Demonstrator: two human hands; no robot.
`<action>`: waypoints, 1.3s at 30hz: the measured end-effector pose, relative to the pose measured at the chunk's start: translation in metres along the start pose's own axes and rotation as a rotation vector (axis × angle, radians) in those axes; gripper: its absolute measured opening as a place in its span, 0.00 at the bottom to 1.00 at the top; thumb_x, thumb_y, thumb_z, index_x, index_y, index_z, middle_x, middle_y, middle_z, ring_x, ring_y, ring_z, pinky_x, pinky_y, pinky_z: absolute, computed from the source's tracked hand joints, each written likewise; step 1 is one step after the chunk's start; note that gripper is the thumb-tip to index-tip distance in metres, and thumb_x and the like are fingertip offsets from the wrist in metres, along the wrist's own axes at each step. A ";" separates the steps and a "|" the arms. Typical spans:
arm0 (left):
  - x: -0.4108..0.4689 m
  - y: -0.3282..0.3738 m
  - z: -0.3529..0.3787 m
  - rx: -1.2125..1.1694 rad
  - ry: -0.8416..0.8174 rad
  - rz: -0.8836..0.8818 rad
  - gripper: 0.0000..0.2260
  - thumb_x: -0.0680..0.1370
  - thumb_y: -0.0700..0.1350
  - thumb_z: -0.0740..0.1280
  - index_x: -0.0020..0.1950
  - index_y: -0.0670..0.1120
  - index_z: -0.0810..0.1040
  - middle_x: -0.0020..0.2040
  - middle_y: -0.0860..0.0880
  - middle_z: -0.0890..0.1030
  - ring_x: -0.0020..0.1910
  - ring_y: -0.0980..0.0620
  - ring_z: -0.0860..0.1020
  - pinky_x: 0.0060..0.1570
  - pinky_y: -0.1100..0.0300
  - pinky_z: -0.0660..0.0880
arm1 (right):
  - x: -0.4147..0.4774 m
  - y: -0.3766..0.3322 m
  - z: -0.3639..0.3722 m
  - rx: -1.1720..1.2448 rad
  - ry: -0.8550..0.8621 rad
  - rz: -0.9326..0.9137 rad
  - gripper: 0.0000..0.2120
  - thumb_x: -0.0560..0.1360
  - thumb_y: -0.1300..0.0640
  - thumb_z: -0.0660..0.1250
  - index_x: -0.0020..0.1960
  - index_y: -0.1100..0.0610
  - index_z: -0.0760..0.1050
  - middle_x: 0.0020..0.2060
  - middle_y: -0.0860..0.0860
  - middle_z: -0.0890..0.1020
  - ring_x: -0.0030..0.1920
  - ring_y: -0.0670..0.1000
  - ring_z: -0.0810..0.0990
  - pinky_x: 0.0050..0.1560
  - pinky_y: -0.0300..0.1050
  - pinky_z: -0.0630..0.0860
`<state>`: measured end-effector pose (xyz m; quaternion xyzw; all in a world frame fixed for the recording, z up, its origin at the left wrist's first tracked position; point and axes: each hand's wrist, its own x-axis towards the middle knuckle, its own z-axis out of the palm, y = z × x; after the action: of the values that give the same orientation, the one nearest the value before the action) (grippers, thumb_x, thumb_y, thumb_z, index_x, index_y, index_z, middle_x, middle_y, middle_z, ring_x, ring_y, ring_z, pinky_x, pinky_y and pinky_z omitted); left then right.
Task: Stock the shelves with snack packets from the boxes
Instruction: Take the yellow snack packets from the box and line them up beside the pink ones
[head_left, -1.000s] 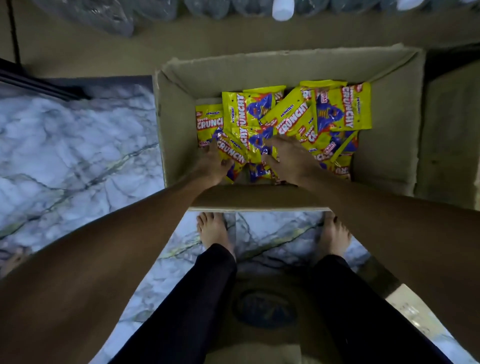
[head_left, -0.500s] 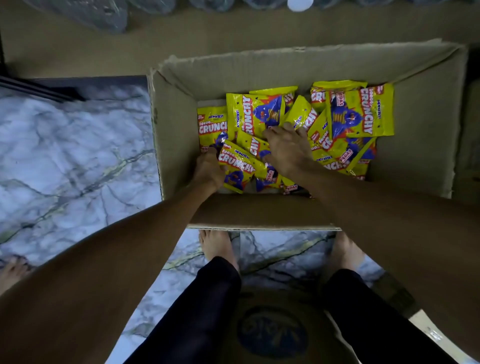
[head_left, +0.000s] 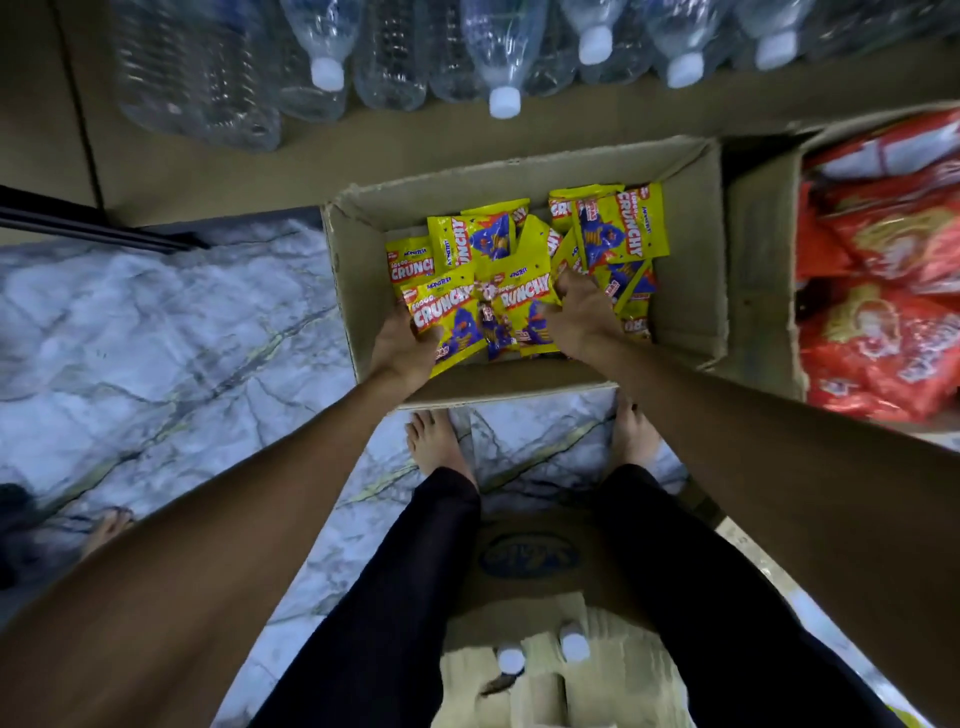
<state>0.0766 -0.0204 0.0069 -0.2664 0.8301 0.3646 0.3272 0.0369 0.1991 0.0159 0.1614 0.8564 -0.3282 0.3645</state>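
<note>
1. Open cardboard box (head_left: 347, 291) sits on the marble floor (head_left: 130, 338), at 12 o'clock from the person's bare feet (head_left: 436, 441).
2. Yellow packets (head_left: 618, 223) lie loose inside the box, piled toward its far and middle part.
3. Left hand (head_left: 402, 353) is at the box's 7 o'clock corner, fingers curled round the lower edge of a front packet (head_left: 449, 317), thumb on its face.
4. Right hand (head_left: 582, 317) is at approx. 5 o'clock in the box, fingers curled, gripping a second packet (head_left: 522, 301) by its right side. More packets are bunched btwn both hands.
5. The two hands are near each other but not touching.
6. A second box (head_left: 763, 260) w/ red packets (head_left: 883, 312) stands at 3 o'clock, just beside the first.
7. Water bottles (head_left: 498, 62) lie in a row at 12 o'clock, beyond the box.
</note>
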 end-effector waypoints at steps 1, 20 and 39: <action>-0.014 0.009 -0.006 -0.026 0.000 0.003 0.16 0.80 0.47 0.66 0.67 0.47 0.74 0.60 0.47 0.81 0.58 0.45 0.79 0.49 0.57 0.73 | -0.014 -0.002 -0.009 0.034 -0.009 0.015 0.19 0.81 0.55 0.66 0.69 0.62 0.69 0.61 0.58 0.75 0.62 0.59 0.75 0.49 0.41 0.66; -0.339 0.192 -0.185 -0.414 -0.074 -0.013 0.13 0.79 0.37 0.64 0.47 0.55 0.80 0.50 0.53 0.84 0.55 0.47 0.82 0.60 0.46 0.77 | -0.326 -0.109 -0.226 0.353 0.058 0.071 0.23 0.77 0.57 0.64 0.71 0.51 0.68 0.53 0.50 0.82 0.48 0.54 0.83 0.46 0.57 0.81; -0.470 0.308 -0.301 -0.389 -0.040 0.325 0.07 0.79 0.40 0.68 0.53 0.52 0.80 0.51 0.53 0.84 0.52 0.53 0.82 0.61 0.49 0.76 | -0.482 -0.208 -0.335 0.513 0.162 -0.227 0.11 0.81 0.64 0.64 0.55 0.48 0.70 0.53 0.46 0.80 0.58 0.51 0.79 0.59 0.48 0.75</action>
<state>0.0646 0.0237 0.6429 -0.1802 0.7698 0.5702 0.2232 0.0851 0.2564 0.6338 0.1770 0.7843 -0.5588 0.2034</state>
